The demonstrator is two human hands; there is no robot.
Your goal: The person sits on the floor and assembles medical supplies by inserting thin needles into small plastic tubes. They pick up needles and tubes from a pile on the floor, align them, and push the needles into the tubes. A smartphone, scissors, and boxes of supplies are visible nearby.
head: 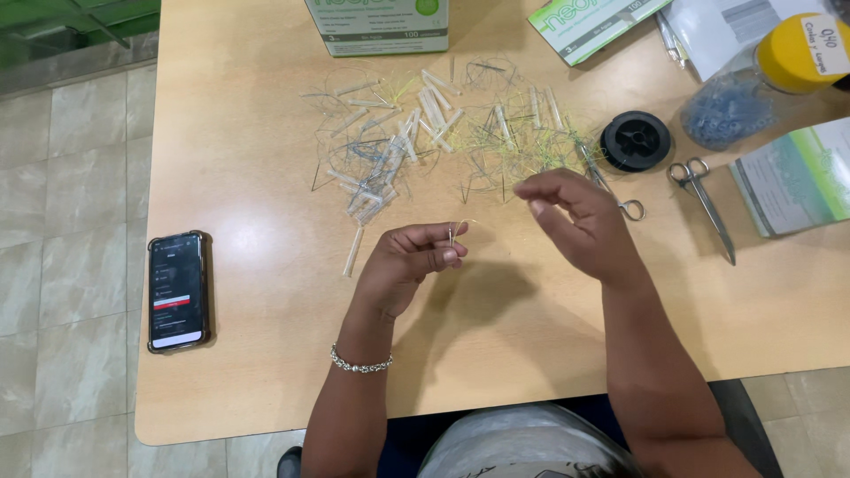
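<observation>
My left hand (pixel 409 263) hovers over the wooden table (pixel 266 354) with its fingertips pinched on a small thin needle-like piece (pixel 452 235) with a fine thread. My right hand (pixel 575 212) is raised just to the right, fingers curled and pinched together near the thread's end; whether it grips the thread I cannot tell. Beyond both hands lies a scattered pile of thin clear tubes and yellow and dark threads (pixel 425 133).
A phone (pixel 177 290) lies at the table's left edge. A black spool (pixel 635 140), small scissors (pixel 706 204) and a second pair (pixel 611 188) lie right. Green-and-white boxes (pixel 376 25) (pixel 593 26), a yellow-lidded jar of blue beads (pixel 761 84) and a booklet (pixel 797 177) stand at the back.
</observation>
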